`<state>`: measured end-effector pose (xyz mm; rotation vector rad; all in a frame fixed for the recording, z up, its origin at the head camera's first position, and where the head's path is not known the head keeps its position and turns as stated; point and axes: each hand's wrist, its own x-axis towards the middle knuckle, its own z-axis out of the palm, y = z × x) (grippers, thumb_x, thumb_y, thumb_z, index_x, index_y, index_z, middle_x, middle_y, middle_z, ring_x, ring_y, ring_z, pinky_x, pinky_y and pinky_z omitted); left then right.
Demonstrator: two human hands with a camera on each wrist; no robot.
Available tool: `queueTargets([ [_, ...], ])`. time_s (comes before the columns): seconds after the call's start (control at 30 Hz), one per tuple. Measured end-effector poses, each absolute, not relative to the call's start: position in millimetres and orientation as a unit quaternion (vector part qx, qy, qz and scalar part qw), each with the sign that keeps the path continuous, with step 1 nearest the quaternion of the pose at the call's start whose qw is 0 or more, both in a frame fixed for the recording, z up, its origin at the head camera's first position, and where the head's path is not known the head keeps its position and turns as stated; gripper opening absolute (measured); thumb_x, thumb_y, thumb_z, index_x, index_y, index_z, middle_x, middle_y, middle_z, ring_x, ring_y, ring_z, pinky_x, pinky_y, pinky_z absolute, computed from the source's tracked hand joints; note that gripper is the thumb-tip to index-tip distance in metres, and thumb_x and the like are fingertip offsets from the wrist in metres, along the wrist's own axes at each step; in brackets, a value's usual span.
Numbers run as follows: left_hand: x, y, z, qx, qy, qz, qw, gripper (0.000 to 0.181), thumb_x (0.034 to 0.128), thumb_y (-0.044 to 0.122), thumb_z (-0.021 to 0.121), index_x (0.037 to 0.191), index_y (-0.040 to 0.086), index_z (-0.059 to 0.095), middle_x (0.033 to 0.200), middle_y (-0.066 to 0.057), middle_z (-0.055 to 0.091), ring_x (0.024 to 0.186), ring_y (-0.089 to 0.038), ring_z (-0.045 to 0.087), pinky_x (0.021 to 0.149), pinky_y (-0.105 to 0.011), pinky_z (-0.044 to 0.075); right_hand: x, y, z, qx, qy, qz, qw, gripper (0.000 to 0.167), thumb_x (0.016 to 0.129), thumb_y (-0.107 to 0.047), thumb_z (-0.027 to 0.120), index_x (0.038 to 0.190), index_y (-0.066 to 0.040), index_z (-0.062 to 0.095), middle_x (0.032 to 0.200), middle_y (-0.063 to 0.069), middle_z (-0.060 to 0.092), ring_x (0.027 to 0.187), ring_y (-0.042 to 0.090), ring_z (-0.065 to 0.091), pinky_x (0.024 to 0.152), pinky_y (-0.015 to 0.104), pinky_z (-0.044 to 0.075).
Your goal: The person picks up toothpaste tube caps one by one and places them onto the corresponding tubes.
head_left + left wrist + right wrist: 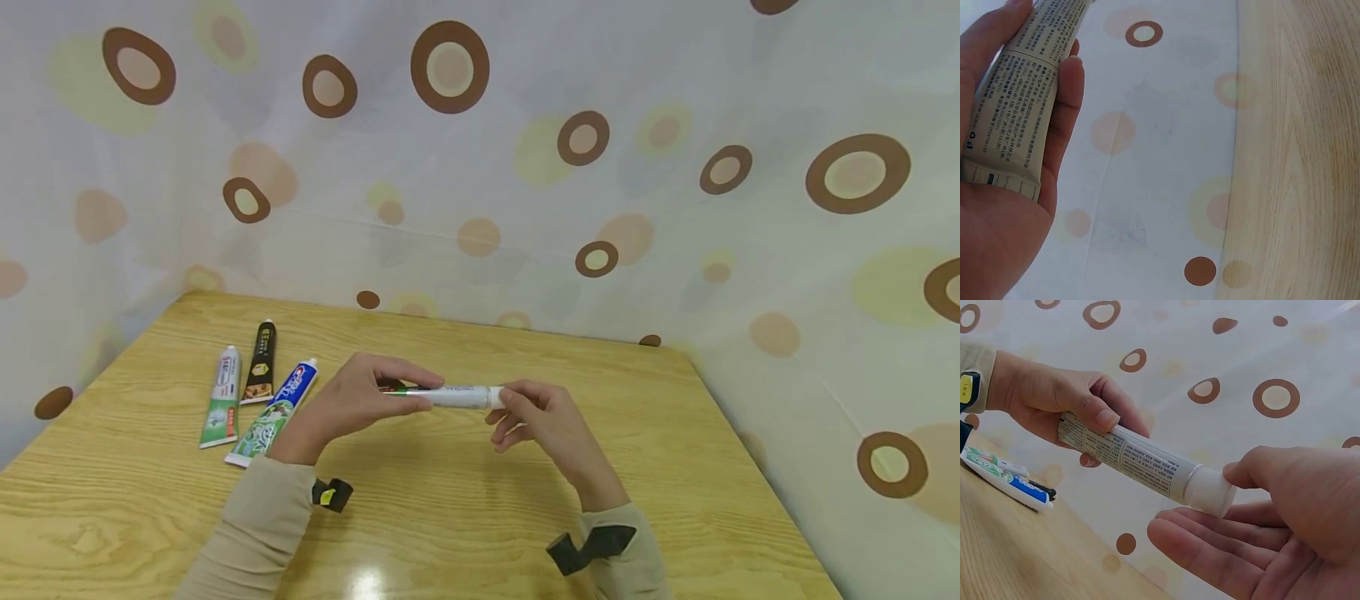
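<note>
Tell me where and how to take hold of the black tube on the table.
Pinch the black tube by its sides near the far, narrower end, probably best from above. It lies flat, that end clear of neighbours, while the white-and-green tube and blue-and-green tube crowd its near end.

Held tube (459, 397): tail hidden by left hand (352, 402), head view; print there too small to read.
Right hand (1300, 515): cut off by right wrist view's right edge.
Black tube (262, 358): mostly hidden, right wrist view.
</note>
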<state>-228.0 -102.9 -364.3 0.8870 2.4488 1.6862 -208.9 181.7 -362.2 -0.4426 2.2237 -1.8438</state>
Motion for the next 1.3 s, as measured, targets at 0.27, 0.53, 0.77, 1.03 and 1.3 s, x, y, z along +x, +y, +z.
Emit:
queueTargets([
  [0.27, -227.5, -100.5, -364.2, 0.294, 0.787, 0.543, 0.009, 0.022, 0.0854, 0.025, 0.079, 0.107, 0.027, 0.079, 0.111, 0.005, 0.075, 0.090, -0.016, 0.067, 0.070, -0.027, 0.055, -207.5, 181.0, -361.7, -0.168, 0.777, -0.606, 0.026, 0.029, 0.098, -0.021, 0.063, 0.122, -0.004, 0.065, 0.124, 0.015, 0.063, 0.102, 0.016, 0.065, 0.087, 0.028, 0.055],
  [0.53, -226.0, -100.8, -364.2, 0.283, 0.793, 0.539, 0.003, 0.020, 0.0859, 0.026, 0.079, 0.106, 0.030, 0.078, 0.110, 0.007, 0.075, 0.083, -0.018, 0.063, 0.065, -0.026, 0.052, -207.4, 182.9, -362.3, -0.199, 0.764, -0.613, 0.032, 0.030, 0.096, -0.016, 0.066, 0.124, -0.002, 0.065, 0.123, 0.019, 0.064, 0.102, 0.016, 0.069, 0.090, 0.032, 0.056],
  [0.77, -225.9, -99.5, -364.7, 0.288, 0.792, 0.538, 0.003, 0.021, 0.0857, 0.026, 0.079, 0.106, 0.028, 0.079, 0.110, 0.007, 0.075, 0.082, -0.018, 0.063, 0.064, -0.025, 0.051, -207.6, 183.1, -363.4, -0.194, 0.768, -0.610, 0.030, 0.030, 0.098, -0.014, 0.064, 0.126, -0.004, 0.063, 0.128, 0.020, 0.062, 0.105, 0.015, 0.067, 0.091, 0.030, 0.056],
  [1.03, -226.3, -99.8, -365.2, 0.289, 0.792, 0.539, 0.001, 0.020, 0.0859, 0.025, 0.079, 0.106, 0.029, 0.079, 0.109, 0.007, 0.075, 0.081, -0.017, 0.063, 0.064, -0.026, 0.052, -209.2, 182.4, -364.2, -0.195, 0.762, -0.616, 0.026, 0.028, 0.098, -0.016, 0.064, 0.120, 0.000, 0.066, 0.120, 0.019, 0.064, 0.101, 0.018, 0.068, 0.091, 0.037, 0.056],
  [1.3, -226.4, -99.7, -364.6, 0.290, 0.790, 0.540, 0.006, 0.020, 0.0859, 0.024, 0.079, 0.106, 0.028, 0.079, 0.109, 0.006, 0.075, 0.083, -0.017, 0.064, 0.065, -0.026, 0.052, -209.0, 183.2, -364.9, -0.200, 0.760, -0.618, 0.027, 0.032, 0.098, -0.015, 0.064, 0.126, 0.001, 0.063, 0.128, 0.021, 0.062, 0.104, 0.014, 0.066, 0.091, 0.032, 0.056],
])
